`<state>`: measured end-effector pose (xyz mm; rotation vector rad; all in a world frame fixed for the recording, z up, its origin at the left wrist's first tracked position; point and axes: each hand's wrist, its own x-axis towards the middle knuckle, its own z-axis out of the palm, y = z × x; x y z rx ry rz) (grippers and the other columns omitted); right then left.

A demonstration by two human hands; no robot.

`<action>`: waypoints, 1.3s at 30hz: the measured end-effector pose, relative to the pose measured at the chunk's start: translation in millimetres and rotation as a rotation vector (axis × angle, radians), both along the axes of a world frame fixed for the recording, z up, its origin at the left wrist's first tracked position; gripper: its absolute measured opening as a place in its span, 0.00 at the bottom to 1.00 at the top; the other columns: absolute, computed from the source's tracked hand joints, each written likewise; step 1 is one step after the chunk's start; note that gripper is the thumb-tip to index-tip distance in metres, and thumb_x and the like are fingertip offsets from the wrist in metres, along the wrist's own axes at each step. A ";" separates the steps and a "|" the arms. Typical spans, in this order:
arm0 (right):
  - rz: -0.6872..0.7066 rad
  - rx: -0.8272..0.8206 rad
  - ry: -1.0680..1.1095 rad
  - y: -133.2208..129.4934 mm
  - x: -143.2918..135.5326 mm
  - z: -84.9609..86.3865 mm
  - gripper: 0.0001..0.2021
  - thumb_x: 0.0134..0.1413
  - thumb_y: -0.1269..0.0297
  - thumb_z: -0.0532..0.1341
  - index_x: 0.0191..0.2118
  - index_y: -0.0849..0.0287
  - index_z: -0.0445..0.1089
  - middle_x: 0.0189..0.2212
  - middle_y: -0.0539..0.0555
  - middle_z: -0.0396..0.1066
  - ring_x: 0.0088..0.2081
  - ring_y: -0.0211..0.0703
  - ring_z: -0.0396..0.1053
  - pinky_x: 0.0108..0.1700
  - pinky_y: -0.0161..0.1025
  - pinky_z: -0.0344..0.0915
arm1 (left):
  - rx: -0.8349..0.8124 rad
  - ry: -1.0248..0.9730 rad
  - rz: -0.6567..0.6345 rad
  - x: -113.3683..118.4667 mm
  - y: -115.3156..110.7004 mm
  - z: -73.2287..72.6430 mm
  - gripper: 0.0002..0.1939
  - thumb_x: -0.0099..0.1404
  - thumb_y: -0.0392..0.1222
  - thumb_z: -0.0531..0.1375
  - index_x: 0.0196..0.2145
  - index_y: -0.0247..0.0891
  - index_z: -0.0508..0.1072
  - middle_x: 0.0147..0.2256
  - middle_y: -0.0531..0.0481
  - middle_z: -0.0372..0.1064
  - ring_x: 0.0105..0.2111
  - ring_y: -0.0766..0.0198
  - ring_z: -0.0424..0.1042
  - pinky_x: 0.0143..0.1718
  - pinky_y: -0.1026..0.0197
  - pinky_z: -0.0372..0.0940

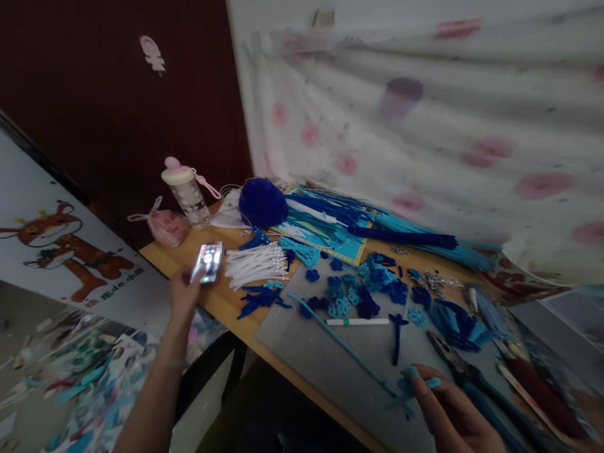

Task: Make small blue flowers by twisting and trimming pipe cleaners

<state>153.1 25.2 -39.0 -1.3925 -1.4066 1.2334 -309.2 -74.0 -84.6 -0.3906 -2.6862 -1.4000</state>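
At the table's left edge, my left hand reaches a phone with a lit screen, a finger stretched out to its lower edge; the other fingers are partly hidden. My right hand pinches a light-blue pipe cleaner piece between thumb and fingers, at the front of the grey mat. Just left of it a long teal pipe cleaner stem runs diagonally across the mat. Beyond lie blue and turquoise pipe cleaner flowers, a white pen and a dark-blue pipe cleaner piece.
Pliers lie right of my right hand, near a grey box. White bead-tipped stems sit beside the phone. Bundles of blue pipe cleaners line the back. A bottle and tied plastic bag stand at the left corner.
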 end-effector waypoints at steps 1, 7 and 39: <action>-0.005 0.004 0.008 0.2 -0.4 -0.7 0.18 0.40 0.46 0.74 0.31 0.56 0.81 0.37 0.55 0.81 0.42 0.53 0.77 0.40 0.33 0.75 | 0.018 -0.016 0.023 3.7 0.3 1.9 0.17 0.69 0.45 0.60 0.50 0.32 0.72 0.47 0.40 0.75 0.45 0.51 0.76 0.47 0.45 0.71; 0.037 0.091 0.098 -1.1 -19.9 1.7 0.16 0.40 0.48 0.75 0.24 0.56 0.79 0.32 0.56 0.76 0.35 0.49 0.73 0.33 0.36 0.71 | 0.134 0.002 -0.043 102.3 0.1 24.2 0.22 0.66 0.45 0.58 0.55 0.34 0.69 0.58 0.34 0.68 0.62 0.42 0.62 0.63 0.41 0.56; 0.187 0.306 0.060 1.0 -24.0 19.5 0.13 0.70 0.57 0.55 0.33 0.54 0.64 0.28 0.49 0.66 0.31 0.41 0.64 0.34 0.37 0.62 | 0.360 -0.995 -1.228 292.1 71.8 55.1 0.11 0.63 0.50 0.67 0.31 0.39 0.78 0.27 0.51 0.76 0.32 0.61 0.74 0.39 0.59 0.67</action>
